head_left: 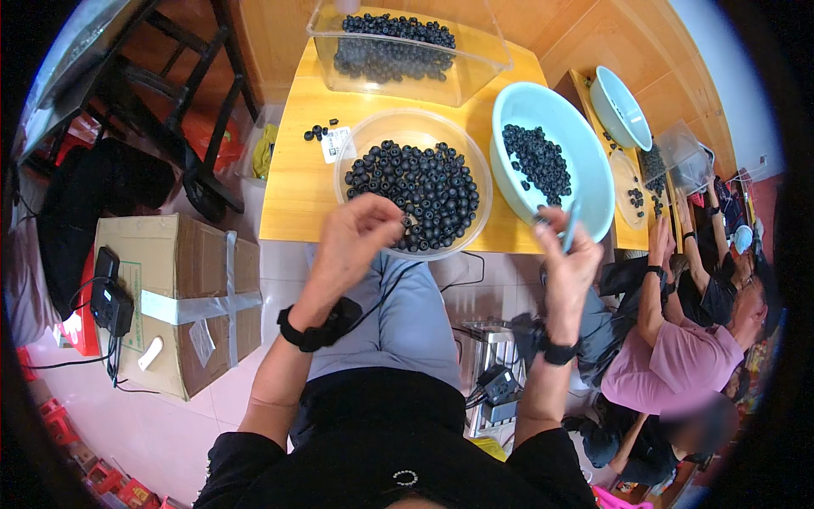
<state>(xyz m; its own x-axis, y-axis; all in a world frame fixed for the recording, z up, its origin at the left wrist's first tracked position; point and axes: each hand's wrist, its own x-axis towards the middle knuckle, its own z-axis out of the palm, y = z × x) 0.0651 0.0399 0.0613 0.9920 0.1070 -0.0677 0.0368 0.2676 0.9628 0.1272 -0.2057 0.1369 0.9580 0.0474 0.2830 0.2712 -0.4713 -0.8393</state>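
Observation:
My left hand [363, 231] is over the near left rim of a clear round tub [346, 144] full of black beads [424, 191]. Its thumb and fingers are pinched together, and whatever they hold is too small to make out. At the near edge of a light blue basin [596, 144], my right hand [570, 263] grips a thin blue stick-like tool [574, 222]. A small black piece shows by its fingertips. More black beads [538, 161] lie in the basin. Dark bands with black devices are strapped to both my wrists.
Behind the tub stands a clear rectangular bin [390, 92] of black parts. Loose beads [315, 132] and a white label [337, 144] lie on the yellow table [292, 187]. A taped cardboard box [182, 293] is at left. People work at right beside another blue basin [621, 109].

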